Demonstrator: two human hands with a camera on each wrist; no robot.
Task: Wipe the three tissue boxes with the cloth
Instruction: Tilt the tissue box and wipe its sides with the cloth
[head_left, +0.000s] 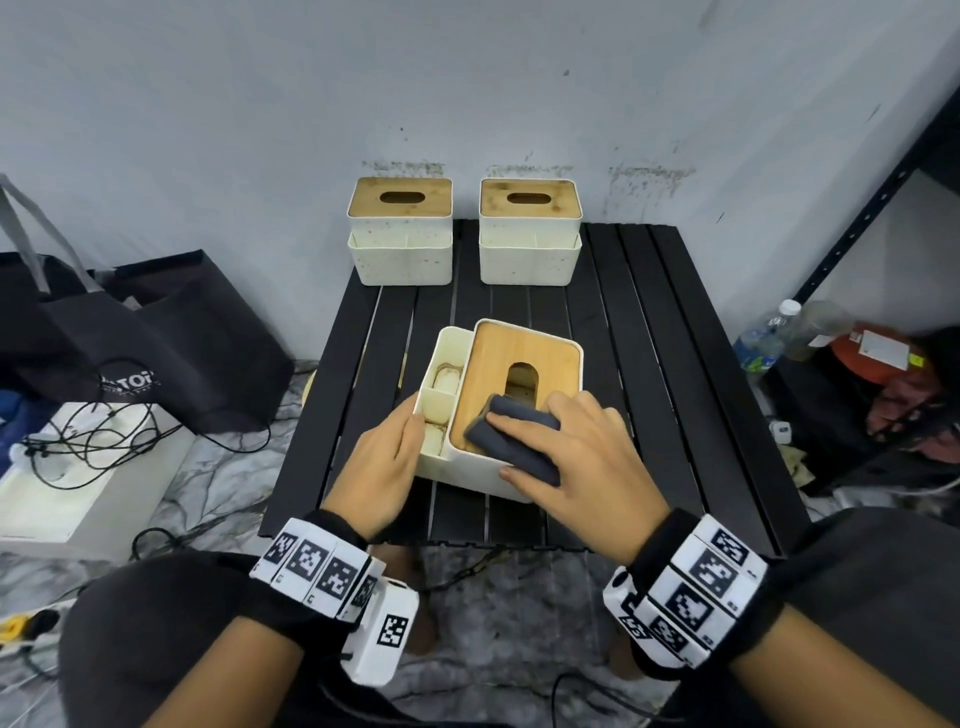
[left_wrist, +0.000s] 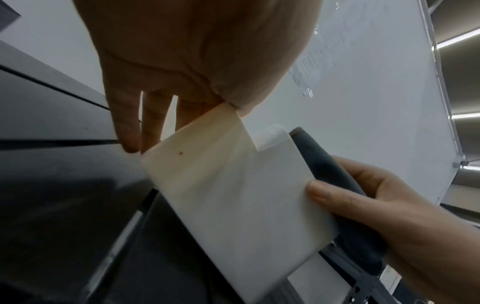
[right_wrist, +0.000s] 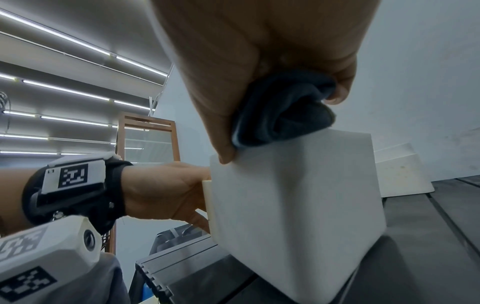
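Note:
Three white tissue boxes with bamboo lids stand on the black slatted table. Two of them, the back left box and the back right box, sit against the wall. The near box is turned at an angle at the table's front. My right hand holds a folded dark grey cloth on the near end of its lid, thumb at the box's front edge. My left hand grips the box's left side compartment.
A black tote bag and tangled cables lie on the floor at the left beside a white case. A dark shelf at the right holds bottles and other items. Bare table slats show between the near box and the back boxes.

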